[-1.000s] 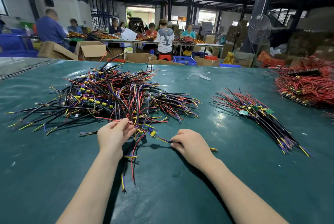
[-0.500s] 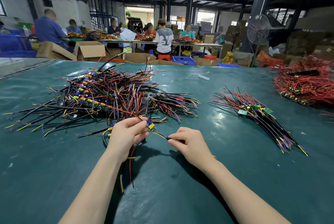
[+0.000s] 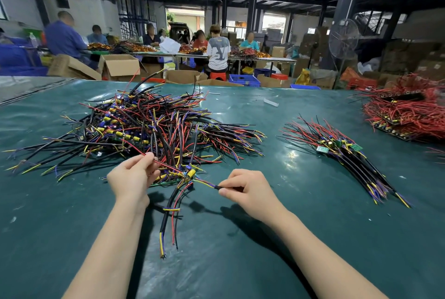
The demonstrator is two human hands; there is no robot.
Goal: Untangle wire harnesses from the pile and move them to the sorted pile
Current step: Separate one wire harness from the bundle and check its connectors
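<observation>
A tangled pile of wire harnesses [image 3: 149, 127], black, red, yellow and blue, lies on the green table [image 3: 240, 262] at centre left. One wire harness [image 3: 190, 175] with a yellow capacitor and a small board is lifted at the pile's near edge; its black, red and yellow leads hang down toward me. My left hand [image 3: 131, 178] pinches its red wire. My right hand [image 3: 245, 190] pinches its black sleeved lead at the right. The sorted pile [image 3: 346, 156] lies in a neat row to the right.
A heap of red-wired boards [image 3: 409, 115] sits at the table's far right. A small white scrap [image 3: 271, 102] lies near the far edge. Beyond the table are cardboard boxes, blue crates, a standing fan [image 3: 343, 38] and several seated people at other tables.
Both hands have risen and drawn the harness up off the table and apart. The left hand has shifted its pinch onto the red wire; the hanging leads have lifted from the mat.
</observation>
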